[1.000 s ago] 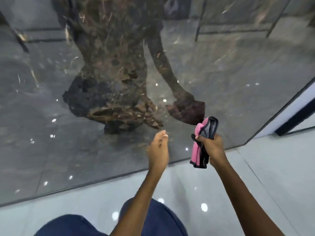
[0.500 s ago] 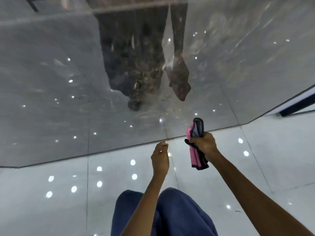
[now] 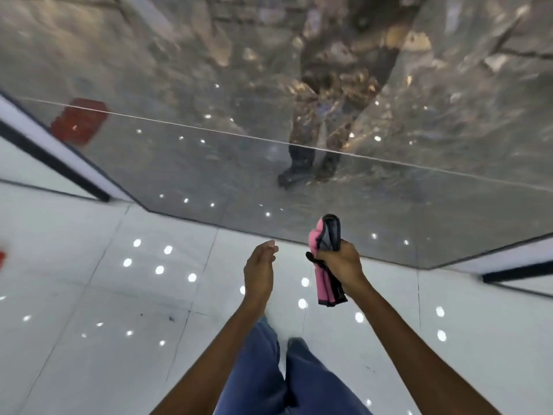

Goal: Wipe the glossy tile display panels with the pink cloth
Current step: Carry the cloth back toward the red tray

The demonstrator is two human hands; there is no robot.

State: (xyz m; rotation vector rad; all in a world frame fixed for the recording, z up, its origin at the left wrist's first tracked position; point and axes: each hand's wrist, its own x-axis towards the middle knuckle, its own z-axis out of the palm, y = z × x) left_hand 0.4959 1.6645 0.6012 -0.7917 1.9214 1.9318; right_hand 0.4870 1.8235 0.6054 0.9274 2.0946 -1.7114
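Observation:
A glossy grey tile display panel [image 3: 209, 163] fills the upper half of the view and mirrors my legs and the ceiling lights. My right hand [image 3: 344, 262] grips a folded pink cloth [image 3: 324, 283] with a grey side and dark trim, held upright just in front of the panel's bottom edge without touching it. My left hand [image 3: 259, 272] hangs beside it at centre, fingers loosely curled, holding nothing and clear of the panel.
White glossy floor tiles [image 3: 89, 295] with light reflections spread below the panel. Black-and-white frame strips run at the left [image 3: 54, 157] and the right [image 3: 514, 271]. A red blurred shape [image 3: 79, 121] reflects in the panel's left part. My blue trousers [image 3: 269, 378] are below.
The view has swung, showing the panel's lower edge, a horizontal seam and more floor. Both hands have drawn back from the panel face. The right hand keeps its hold on the cloth.

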